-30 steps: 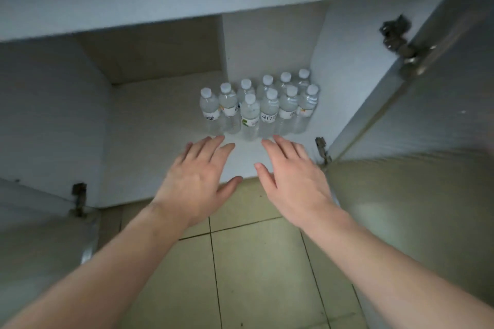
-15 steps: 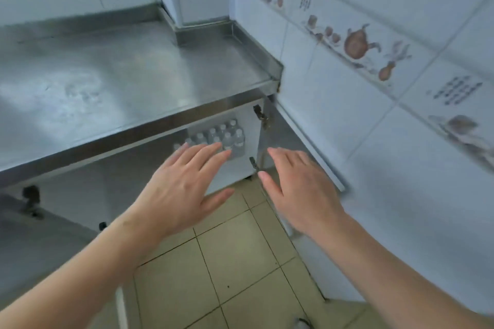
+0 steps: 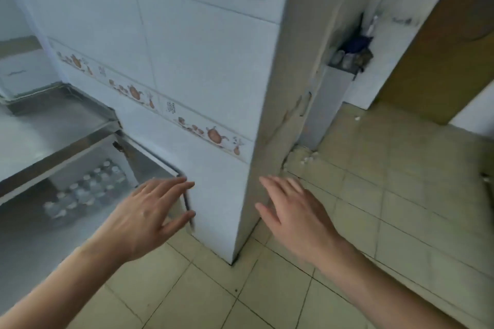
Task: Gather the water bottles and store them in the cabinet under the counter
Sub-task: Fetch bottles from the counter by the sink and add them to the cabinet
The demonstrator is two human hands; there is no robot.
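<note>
Both forearms run off the bottom edge of the view, bare, with nothing in either hand. The left hand [image 3: 149, 218] is spread flat, fingers straight and released, in front of the dark rounded edge of the open cabinet door [image 3: 160, 165]; whether it touches that edge cannot be told through the blur. The right hand [image 3: 291, 211] is likewise relaxed and empty, hovering over the beige square floor tiles [image 3: 374, 235]. Between the hands stands a white glazed tiled pillar [image 3: 208, 75] with a band of small brown pot motifs. Left of it, under the brushed steel counter [image 3: 50, 125], the water bottles [image 3: 85, 192] stand clustered inside the cabinet, smeared to pale caps and clear bodies; labels are unreadable. Far right, a brown wooden door [image 3: 427, 48] is cut off by the frame. Compared with half a second ago, the view has swung right, so the counter has shrunk to the left edge while the pillar's corner and doorway have appeared.
</note>
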